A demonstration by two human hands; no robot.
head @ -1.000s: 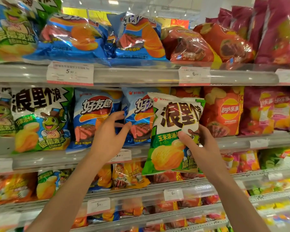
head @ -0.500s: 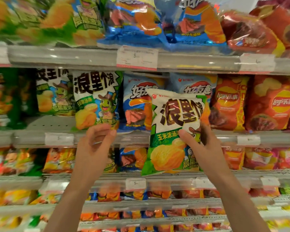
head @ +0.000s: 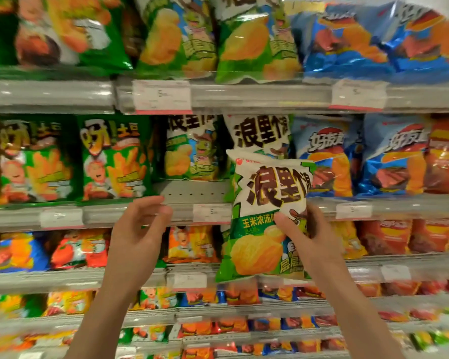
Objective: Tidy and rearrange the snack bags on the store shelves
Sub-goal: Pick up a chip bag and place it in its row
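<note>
the view has swung left, so the green-and-white chip bag [head: 267, 218] pinched by the right hand [head: 302, 230] now fronts matching bags [head: 257, 133] at 12 o'clock (likely its slot), the left hand [head: 138, 229] loosely curled and empty at 9 o'clock.

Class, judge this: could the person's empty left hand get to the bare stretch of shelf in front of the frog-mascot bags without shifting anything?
Probably yes. The left hand hovers at the shelf edge just below the bare stretch of shelf, with nothing between them. The held bag, gripped by the right hand, sits off to the right.
</note>
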